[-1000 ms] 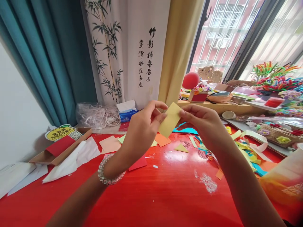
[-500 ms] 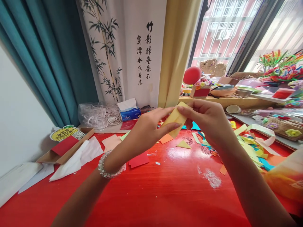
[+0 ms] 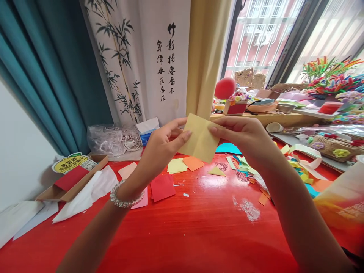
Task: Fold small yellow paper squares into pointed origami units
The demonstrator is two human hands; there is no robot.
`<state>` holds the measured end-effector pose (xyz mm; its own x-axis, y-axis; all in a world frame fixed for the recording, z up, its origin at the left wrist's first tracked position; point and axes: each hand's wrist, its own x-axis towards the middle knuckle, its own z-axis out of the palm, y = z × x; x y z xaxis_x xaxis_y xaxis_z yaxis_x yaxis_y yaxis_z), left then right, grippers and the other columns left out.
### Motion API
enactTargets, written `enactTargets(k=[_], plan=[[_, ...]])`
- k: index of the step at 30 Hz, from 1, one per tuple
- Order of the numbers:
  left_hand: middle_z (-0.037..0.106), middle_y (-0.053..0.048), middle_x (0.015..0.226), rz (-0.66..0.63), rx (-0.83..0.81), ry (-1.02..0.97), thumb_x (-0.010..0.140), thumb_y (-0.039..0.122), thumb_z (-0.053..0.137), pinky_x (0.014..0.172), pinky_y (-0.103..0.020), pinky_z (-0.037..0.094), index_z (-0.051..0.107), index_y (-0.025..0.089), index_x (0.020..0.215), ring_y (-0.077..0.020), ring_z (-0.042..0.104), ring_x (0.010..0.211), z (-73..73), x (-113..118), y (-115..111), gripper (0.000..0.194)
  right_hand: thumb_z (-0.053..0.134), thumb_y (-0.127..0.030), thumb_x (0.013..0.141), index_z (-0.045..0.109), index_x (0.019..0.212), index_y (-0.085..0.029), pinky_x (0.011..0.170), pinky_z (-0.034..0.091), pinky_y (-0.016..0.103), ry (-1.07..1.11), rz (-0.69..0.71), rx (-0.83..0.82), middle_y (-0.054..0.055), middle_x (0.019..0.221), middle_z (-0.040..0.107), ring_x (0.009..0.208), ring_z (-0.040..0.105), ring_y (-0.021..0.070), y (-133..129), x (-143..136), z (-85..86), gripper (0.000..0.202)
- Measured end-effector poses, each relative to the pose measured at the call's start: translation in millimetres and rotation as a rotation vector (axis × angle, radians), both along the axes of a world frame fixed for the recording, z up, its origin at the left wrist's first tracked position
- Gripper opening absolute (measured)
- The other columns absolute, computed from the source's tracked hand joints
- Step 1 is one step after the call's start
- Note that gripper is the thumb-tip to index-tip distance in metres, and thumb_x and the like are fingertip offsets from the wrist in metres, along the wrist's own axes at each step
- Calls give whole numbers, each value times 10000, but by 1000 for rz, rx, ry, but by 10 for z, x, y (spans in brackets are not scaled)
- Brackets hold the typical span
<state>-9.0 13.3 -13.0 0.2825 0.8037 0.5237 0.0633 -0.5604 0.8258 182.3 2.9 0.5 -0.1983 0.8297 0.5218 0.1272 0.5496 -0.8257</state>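
Observation:
Both hands hold one yellow paper square [image 3: 200, 138] in the air above the red table [image 3: 199, 227]. My left hand [image 3: 162, 146], with a bead bracelet on its wrist, pinches the paper's left edge. My right hand [image 3: 244, 138] pinches its right edge. The paper is spread flat and shows a crease down its middle.
Loose coloured paper pieces [image 3: 162, 185] and paper strips [image 3: 301, 167] lie on the table. A cardboard box [image 3: 71, 182] and white sheets [image 3: 85, 193] are at the left, a tissue pack [image 3: 148, 131] and plastic bag [image 3: 113, 140] at the back. A cluttered shelf [image 3: 284, 125] runs along the right.
The yellow paper was folded into a narrow strip; it has been spread out into a full square between both hands. The view has shifted slightly.

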Motion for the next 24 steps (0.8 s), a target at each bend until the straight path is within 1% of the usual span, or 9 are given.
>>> enactTargets(k=[4, 9, 13, 15, 18, 21, 24], plan=[[730, -48, 931, 43, 10, -49, 807, 356, 623, 694, -291, 558, 624, 207, 1190, -190, 667, 834, -21, 6, 5, 410, 659, -332, 801, 739, 893, -179, 594, 526, 286, 0, 12, -10, 47, 825, 660, 698, 612, 142, -13, -5, -1, 195], [725, -24, 992, 84, 56, -46, 816, 357, 615, 675, -271, 545, 691, 252, 1095, -177, 654, 849, -26, 13, -34, 308, 660, -348, 797, 743, 866, -184, 608, 521, 296, 18, 10, -5, 40, 770, 646, 688, 601, 143, -31, -15, 5, 196], [723, -13, 1019, 122, 122, 17, 828, 334, 602, 689, -255, 539, 714, 271, 1044, -175, 650, 887, -2, -3, -75, 252, 644, -356, 809, 730, 790, -167, 615, 515, 303, 23, 27, -32, 45, 745, 632, 687, 604, 148, -40, -5, 17, 209], [724, -5, 1020, 112, 147, 61, 830, 312, 601, 701, -245, 536, 715, 282, 1038, -167, 651, 895, 15, -13, -94, 239, 631, -353, 819, 718, 755, -160, 599, 502, 295, 26, 19, -46, 41, 713, 613, 663, 589, 139, -36, -4, 18, 221], [726, -7, 1009, 89, 181, 115, 834, 283, 597, 703, -237, 529, 712, 278, 1046, -155, 651, 879, 33, -24, -104, 241, 633, -328, 818, 709, 750, -157, 588, 483, 273, 47, 10, -59, 31, 701, 599, 642, 561, 119, -35, -23, 17, 199], [722, -17, 989, 98, 243, 153, 838, 252, 584, 670, -228, 512, 718, 268, 1033, -148, 641, 853, 37, -37, -84, 237, 627, -316, 822, 697, 757, -149, 585, 468, 256, 46, 1, -73, 25, 700, 584, 635, 540, 107, -50, -56, 17, 192], [711, -18, 935, 121, 295, 193, 833, 204, 565, 612, -214, 476, 734, 270, 987, -132, 619, 792, 43, -47, -71, 238, 606, -347, 836, 685, 763, -143, 587, 462, 251, 47, 25, -88, 25, 705, 571, 649, 536, 109, -73, -84, 16, 231]])
